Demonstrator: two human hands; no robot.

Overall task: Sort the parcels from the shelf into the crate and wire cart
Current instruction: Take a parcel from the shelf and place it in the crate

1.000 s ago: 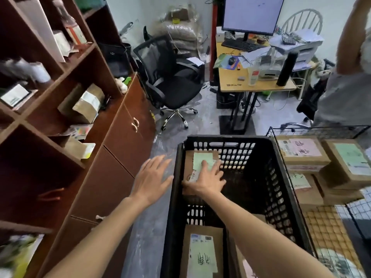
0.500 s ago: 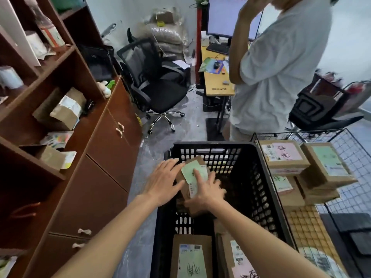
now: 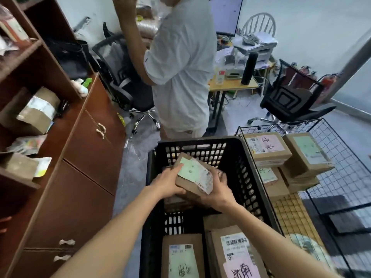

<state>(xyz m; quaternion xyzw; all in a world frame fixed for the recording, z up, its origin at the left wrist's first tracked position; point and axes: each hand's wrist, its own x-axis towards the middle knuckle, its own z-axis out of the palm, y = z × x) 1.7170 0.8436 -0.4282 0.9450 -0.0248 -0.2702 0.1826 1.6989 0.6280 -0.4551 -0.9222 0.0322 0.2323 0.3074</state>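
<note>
1. Office floor, grey and scuffed, fills the head view, the only view I have. A dark wooden shelf runs down the left edge. A black plastic crate sits at centre, and a wire cart stands touching the crate's right wall.

2. Both of my hands hold one cardboard parcel above the far half of the crate. It is tilted, with its green label facing up. My left hand grips the parcel's left end, fingers curled around it. My right hand cups the right end from below. I judge the two-handed hold steadies the tilted box while I turn or settle it.

3. Another box lies just beneath it. Two more labelled boxes lie flat at the crate's near edge. I think flat packing saves room.

4. Several stacked boxes fill the cart's far left corner.

5. Parcels on the shelf remain unsorted, so the job looks partly done.

6. A bystander in a pale shirt stands just beyond the crate's far edge. Behind are a desk and office chairs.
</note>
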